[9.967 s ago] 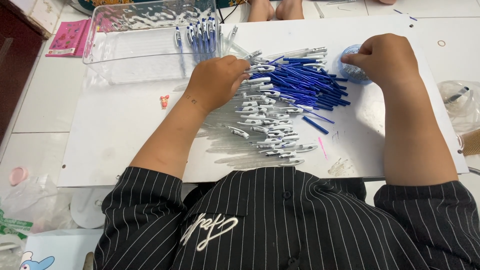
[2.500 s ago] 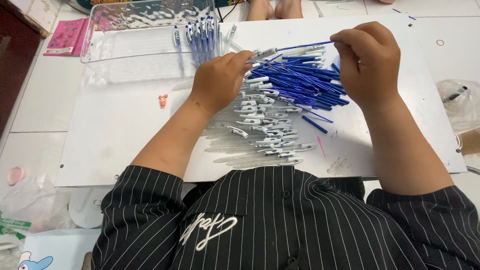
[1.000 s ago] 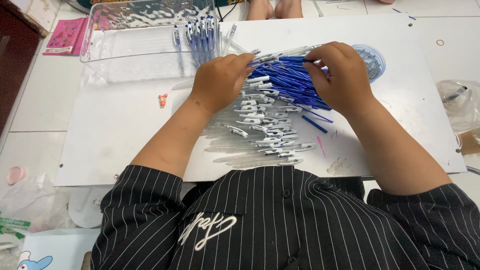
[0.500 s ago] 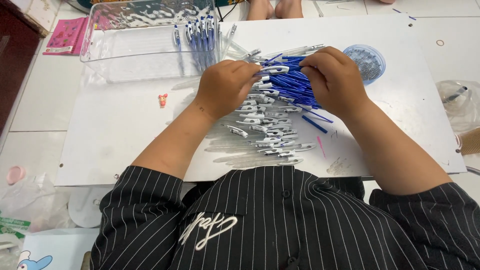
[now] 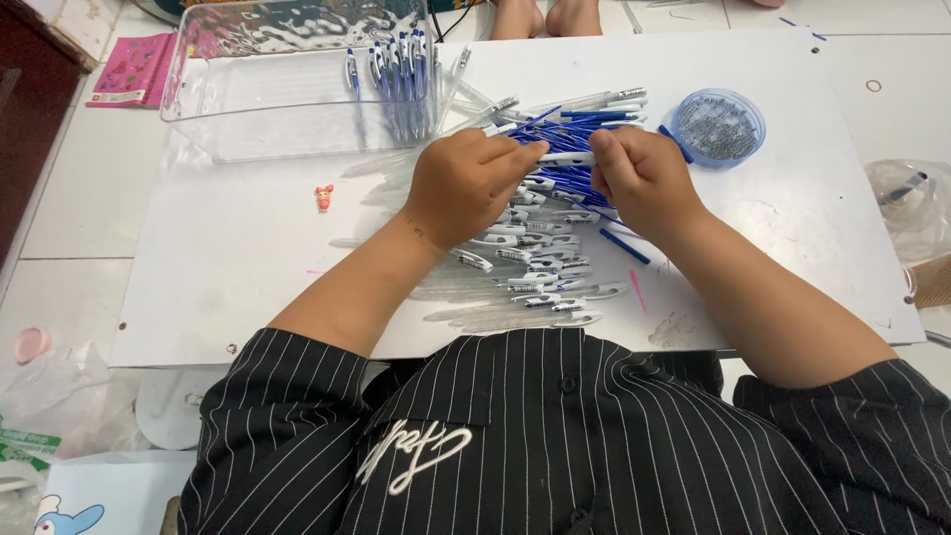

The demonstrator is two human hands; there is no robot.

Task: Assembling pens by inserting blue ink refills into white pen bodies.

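My left hand (image 5: 466,186) and my right hand (image 5: 642,178) meet over a heap of pen parts on a white board (image 5: 238,248). Between their fingertips they hold one clear pen barrel (image 5: 567,158), lying crosswise. Under the hands lie blue refills (image 5: 565,124) and a row of clear barrels with clips (image 5: 540,272). A clear plastic tray (image 5: 267,99) at the back left holds several finished pens (image 5: 396,69) standing against its right wall.
A round blue lid (image 5: 717,126) with small metal springs sits right of the heap. A small red figure (image 5: 324,197) lies on the board. A pink booklet (image 5: 134,81) is far left. Plastic bags lie at both sides, and someone's bare feet (image 5: 545,15) show at the top.
My right hand went from the blue lid to the heap, lifted a blue refill, then came in to meet my left hand. Both now pinch one pen barrel.
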